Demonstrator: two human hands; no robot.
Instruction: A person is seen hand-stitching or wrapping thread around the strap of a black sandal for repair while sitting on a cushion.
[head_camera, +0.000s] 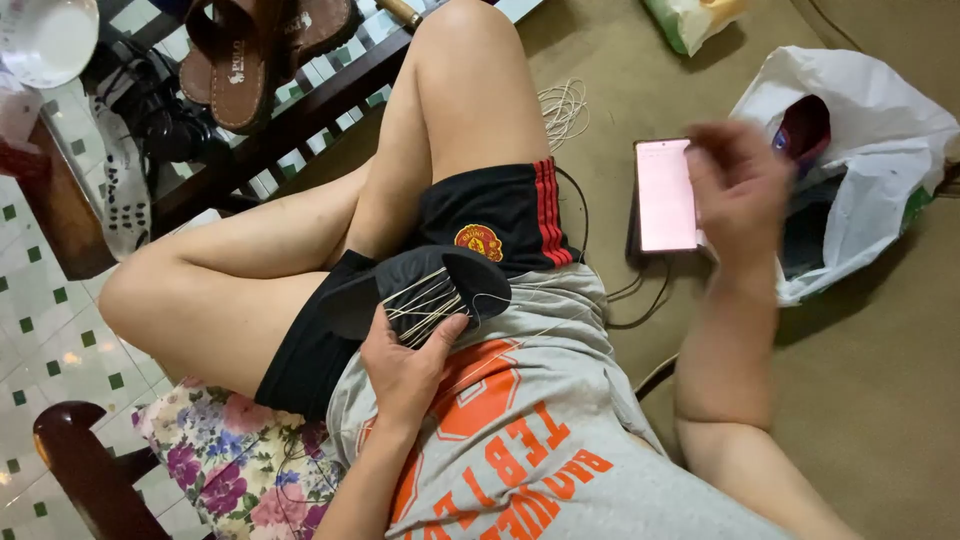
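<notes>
My left hand rests on my lap, gripping a black shoe upper laced with several pale threads. My thumb presses on the threads. My right hand is raised and motion-blurred above the right edge of a phone with a lit pink screen, lying on the olive cushion. Whether the right hand pinches a thread or needle cannot be told.
A white plastic bag with dark items lies right of the phone. A coil of pale thread sits near my knee. Brown sandals rest on a dark wooden frame, a white bowl at top left. A floral cushion lies below.
</notes>
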